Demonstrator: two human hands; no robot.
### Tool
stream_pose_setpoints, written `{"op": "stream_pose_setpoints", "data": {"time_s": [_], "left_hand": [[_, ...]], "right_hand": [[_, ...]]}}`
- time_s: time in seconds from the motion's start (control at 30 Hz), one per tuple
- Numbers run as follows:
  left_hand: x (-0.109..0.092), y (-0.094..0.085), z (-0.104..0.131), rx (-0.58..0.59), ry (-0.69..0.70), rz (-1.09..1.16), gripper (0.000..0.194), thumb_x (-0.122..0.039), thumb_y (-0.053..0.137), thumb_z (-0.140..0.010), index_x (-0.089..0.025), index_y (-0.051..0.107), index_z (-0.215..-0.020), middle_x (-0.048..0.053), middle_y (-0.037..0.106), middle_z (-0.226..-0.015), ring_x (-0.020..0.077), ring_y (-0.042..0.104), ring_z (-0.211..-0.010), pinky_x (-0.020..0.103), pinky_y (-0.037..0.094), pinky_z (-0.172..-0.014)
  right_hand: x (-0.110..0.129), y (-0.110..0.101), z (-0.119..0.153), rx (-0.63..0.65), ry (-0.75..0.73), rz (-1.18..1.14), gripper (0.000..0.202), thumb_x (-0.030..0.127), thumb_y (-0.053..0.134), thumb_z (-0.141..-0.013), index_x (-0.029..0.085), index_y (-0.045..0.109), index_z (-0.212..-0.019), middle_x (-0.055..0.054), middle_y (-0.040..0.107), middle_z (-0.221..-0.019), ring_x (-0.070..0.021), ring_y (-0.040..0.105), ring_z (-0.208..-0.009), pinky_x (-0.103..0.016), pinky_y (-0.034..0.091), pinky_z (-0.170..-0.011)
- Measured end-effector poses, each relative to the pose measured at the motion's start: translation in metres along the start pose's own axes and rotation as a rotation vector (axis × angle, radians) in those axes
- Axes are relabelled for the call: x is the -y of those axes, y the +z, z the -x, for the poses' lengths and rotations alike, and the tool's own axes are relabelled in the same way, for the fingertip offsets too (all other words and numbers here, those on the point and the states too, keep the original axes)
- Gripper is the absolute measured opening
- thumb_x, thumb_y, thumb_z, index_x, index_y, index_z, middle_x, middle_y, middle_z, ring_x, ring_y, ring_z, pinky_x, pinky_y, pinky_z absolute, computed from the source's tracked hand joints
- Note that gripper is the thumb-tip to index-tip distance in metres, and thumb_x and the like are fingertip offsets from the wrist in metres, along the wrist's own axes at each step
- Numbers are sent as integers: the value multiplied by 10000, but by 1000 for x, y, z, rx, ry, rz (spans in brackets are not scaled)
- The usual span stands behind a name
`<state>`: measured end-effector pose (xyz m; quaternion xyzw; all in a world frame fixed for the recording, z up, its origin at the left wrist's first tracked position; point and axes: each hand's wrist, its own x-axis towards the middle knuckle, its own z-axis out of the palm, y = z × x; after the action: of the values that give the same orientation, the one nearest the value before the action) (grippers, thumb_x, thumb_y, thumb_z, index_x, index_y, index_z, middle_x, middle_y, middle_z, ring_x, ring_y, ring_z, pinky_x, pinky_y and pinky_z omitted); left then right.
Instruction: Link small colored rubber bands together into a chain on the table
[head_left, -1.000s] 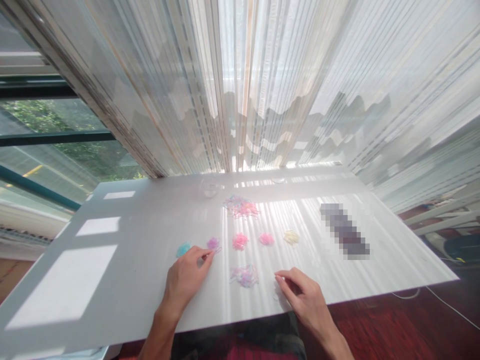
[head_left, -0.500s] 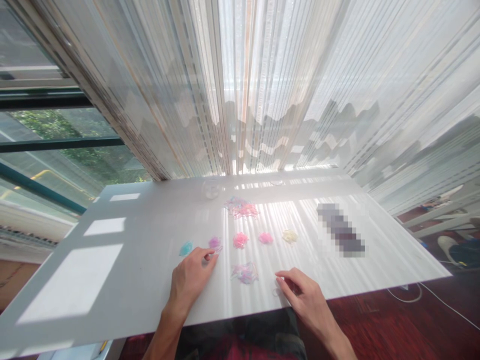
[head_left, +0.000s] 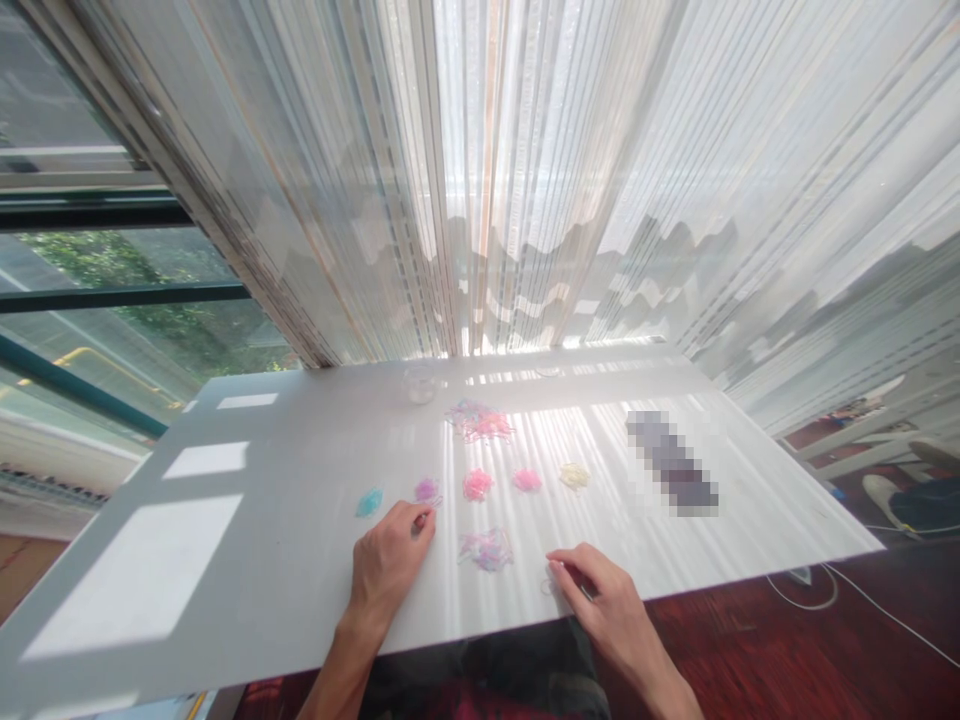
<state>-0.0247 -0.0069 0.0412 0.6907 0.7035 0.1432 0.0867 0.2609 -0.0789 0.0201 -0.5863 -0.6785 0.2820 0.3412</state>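
Small piles of thin, loop-like bands lie on a white table. My left hand is closed, its fingers curled together just below the purple pile; anything inside is too small to tell. The turquoise pile lies to its left. My right hand rests near the front edge with thumb and index tips pinched. A faint pale loop shows beside those fingertips; whether they grip it I cannot tell. Between my hands sits a mixed lilac pile.
Beyond are a coral-pink pile, a pink pile, a pale yellow pile and a larger mixed pile. A clear container stands at the back. A blurred-out dark object lies right. Striped curtains hang behind.
My left hand has drawn back slightly from the purple pile, and its fingers have curled in more. My right hand stays almost in place. The view has shifted a little.
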Motion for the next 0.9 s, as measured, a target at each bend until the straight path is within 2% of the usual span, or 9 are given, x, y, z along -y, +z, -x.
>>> {"op": "stream_pose_setpoints", "data": {"time_s": [0.2,0.37,0.57,0.7,0.8,0.9], "left_hand": [[12,3,-7,-102,24,-4,135,-209,670,-917,-253,790,-958,-17,768,-911,158,697,-770,224,395,-608],[18,2,-10,-127,43,0,113,-221,688,-911,-256,790,-944,-27,767,-891,158,697,-751,225,404,-605],[21,0,-3,-221,97,35,104,-231,683,-900,-249,779,-935,-31,758,-860,135,670,-667,222,413,-585],[14,-1,7,-275,196,108,144,-253,618,-940,-247,762,-941,-30,750,-838,124,647,-621,221,417,-567],[2,1,18,-255,311,195,196,-283,559,-984,-242,743,-932,-22,740,-824,120,640,-601,220,434,-578],[-12,5,29,-209,414,276,224,-285,531,-1008,-232,725,-911,-13,718,-779,117,645,-595,212,439,-575]], "right_hand": [[-2,2,-2,8,9,-7,334,443,481,-1047,225,727,-991,-51,717,-849,-199,692,-766,-306,554,-719],[0,1,-1,-4,-29,4,265,394,508,-1041,236,716,-1000,-40,700,-836,-199,686,-753,-309,553,-715],[0,-7,4,30,-60,40,158,300,564,-1009,253,701,-1070,-28,680,-859,-195,682,-772,-304,558,-728],[-3,-11,7,94,-66,62,182,231,611,-958,263,685,-1121,-31,676,-924,-196,686,-826,-295,564,-741],[-2,-10,6,132,-72,98,137,206,625,-940,259,688,-1050,-26,660,-901,-204,679,-832,-316,561,-767],[3,-9,3,162,-54,126,107,211,578,-979,248,675,-955,-30,650,-895,-209,668,-835,-331,549,-771]]}}
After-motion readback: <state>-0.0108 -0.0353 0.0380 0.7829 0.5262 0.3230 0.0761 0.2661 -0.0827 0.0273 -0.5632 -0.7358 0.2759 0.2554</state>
